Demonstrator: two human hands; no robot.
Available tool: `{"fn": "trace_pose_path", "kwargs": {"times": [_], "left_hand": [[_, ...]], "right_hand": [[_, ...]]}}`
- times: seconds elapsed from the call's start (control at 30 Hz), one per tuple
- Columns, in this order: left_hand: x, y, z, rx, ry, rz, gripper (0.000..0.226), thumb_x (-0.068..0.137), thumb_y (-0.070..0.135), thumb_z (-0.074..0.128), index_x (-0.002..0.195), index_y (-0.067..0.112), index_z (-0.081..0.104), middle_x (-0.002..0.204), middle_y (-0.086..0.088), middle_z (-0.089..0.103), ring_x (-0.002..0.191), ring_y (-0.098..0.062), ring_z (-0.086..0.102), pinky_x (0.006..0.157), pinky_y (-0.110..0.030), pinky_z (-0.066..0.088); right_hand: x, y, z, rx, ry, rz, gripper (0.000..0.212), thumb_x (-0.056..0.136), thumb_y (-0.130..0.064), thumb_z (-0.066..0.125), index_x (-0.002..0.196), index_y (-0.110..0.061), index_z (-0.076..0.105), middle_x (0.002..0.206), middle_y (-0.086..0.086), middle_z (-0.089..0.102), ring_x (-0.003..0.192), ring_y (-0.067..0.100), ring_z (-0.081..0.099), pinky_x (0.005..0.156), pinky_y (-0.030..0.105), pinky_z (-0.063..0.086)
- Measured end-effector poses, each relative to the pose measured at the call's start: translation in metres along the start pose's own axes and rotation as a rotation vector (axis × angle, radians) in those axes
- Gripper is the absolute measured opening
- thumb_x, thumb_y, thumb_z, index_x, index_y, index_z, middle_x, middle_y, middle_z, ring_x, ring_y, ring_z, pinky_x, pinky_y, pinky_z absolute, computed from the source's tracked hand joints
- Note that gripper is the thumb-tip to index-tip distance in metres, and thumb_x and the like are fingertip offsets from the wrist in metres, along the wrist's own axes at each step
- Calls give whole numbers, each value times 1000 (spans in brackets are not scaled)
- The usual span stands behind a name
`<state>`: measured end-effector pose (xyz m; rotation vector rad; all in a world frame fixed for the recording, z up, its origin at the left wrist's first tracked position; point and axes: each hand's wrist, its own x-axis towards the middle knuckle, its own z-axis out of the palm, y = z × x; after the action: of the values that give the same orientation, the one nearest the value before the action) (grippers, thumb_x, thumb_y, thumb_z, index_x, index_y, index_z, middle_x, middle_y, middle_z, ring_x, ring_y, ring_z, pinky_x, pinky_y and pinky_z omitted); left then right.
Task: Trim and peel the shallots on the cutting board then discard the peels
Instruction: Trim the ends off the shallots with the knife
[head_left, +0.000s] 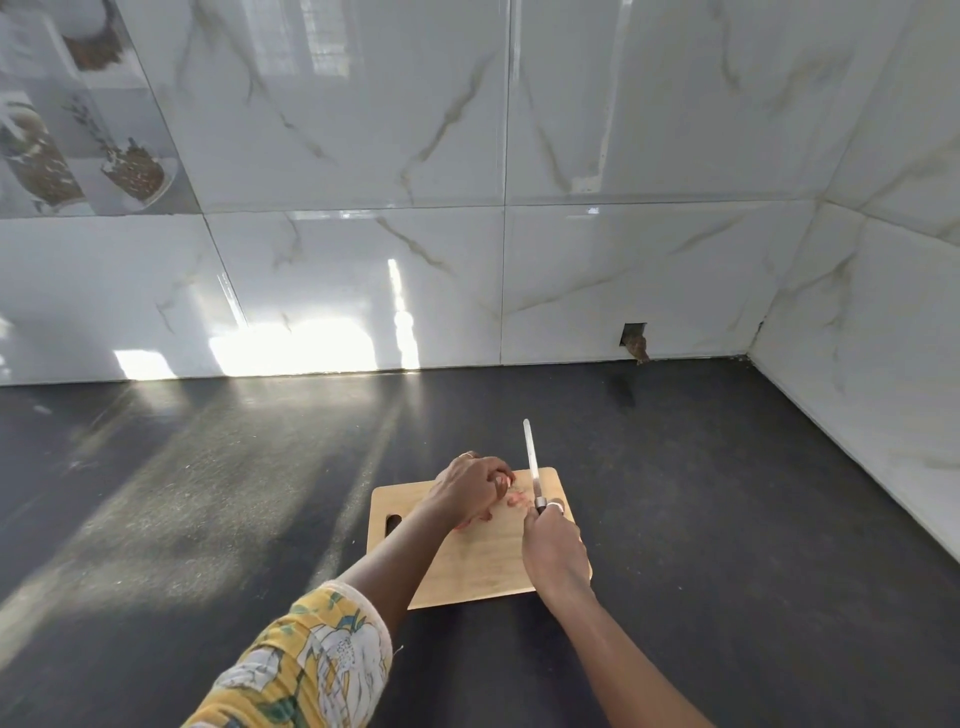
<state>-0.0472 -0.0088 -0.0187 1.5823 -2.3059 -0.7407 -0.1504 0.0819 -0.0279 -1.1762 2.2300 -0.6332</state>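
Note:
A light wooden cutting board (483, 566) with a handle slot at its left lies on the dark countertop. My left hand (470, 486) is curled over a pinkish shallot (506, 480) at the board's far side, holding it down; most of the shallot is hidden under my fingers. A few pinkish pieces (517, 500) lie on the board beside it. My right hand (553, 551) grips the handle of a knife (532, 462), whose pale blade points away from me and stands just right of the shallot.
The dark countertop (727, 493) stretches widely around the board, with sunlit patches at the left. White marble-look tiled walls (363, 260) close the back and right sides. A small hole in the tile (635, 340) sits near the back corner.

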Motion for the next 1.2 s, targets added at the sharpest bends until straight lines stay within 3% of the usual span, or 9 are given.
{"fn": "trace_pose_path", "kwargs": {"times": [0.1,0.23,0.33,0.47,0.67,0.83,0.93,1.07,1.2], "left_hand": [[1,0,-4,36,52,-16,31,89,18,44,109,26,65,109,-3,66,92,-20,62,67,-26,47],[1,-1,-14,119,-90,9,44,76,5,59,116,24,58,115,-3,61,97,-22,60,72,-30,50],[1,0,-17,125,-109,13,48,75,-1,54,116,24,54,114,-4,57,96,-23,57,68,-29,45],[2,10,-10,-1,-29,8,52,78,3,48,119,35,50,108,-4,49,97,-23,52,79,-33,46],[-2,10,2,-149,7,-79,24,79,10,62,97,23,53,94,0,64,70,-16,57,46,-23,48],[-1,7,4,-89,11,-72,39,84,9,52,120,24,55,109,-3,62,87,-18,56,57,-19,43],[-3,5,8,-60,4,-68,43,83,8,53,125,19,55,118,-8,58,109,-23,52,78,-25,46],[-4,4,12,-81,23,-91,39,77,3,50,112,17,60,109,-9,61,102,-25,55,84,-35,50],[-4,4,11,-111,60,-117,45,74,-1,51,117,14,56,111,-9,60,100,-26,56,76,-34,51]], "right_hand": [[0,2,0,-3,1,6,35,102,-28,24,122,-10,46,116,12,60,105,32,58,74,35,37],[-1,3,0,12,-7,-5,34,102,-28,25,122,-10,46,113,10,62,101,30,59,72,33,37],[-3,1,-1,13,-18,-15,33,102,-27,26,122,-10,46,112,10,62,99,28,59,71,31,36],[-3,0,-2,10,-25,-25,32,101,-27,27,121,-10,46,112,10,62,101,28,59,71,31,37],[-6,1,-4,9,-31,-32,31,101,-27,27,120,-11,46,112,10,62,101,29,59,71,31,36],[-9,1,0,28,-69,-24,32,101,-28,27,120,-11,46,112,10,61,101,30,59,74,33,40],[-10,0,1,58,-87,-32,31,100,-27,28,119,-10,46,113,12,60,102,31,58,76,35,40],[-11,-3,2,74,-79,-45,31,100,-28,27,119,-11,46,112,11,60,100,31,59,75,36,41],[-13,-6,1,54,-65,-80,30,101,-29,27,119,-13,46,111,11,61,100,32,59,76,37,41]]}}
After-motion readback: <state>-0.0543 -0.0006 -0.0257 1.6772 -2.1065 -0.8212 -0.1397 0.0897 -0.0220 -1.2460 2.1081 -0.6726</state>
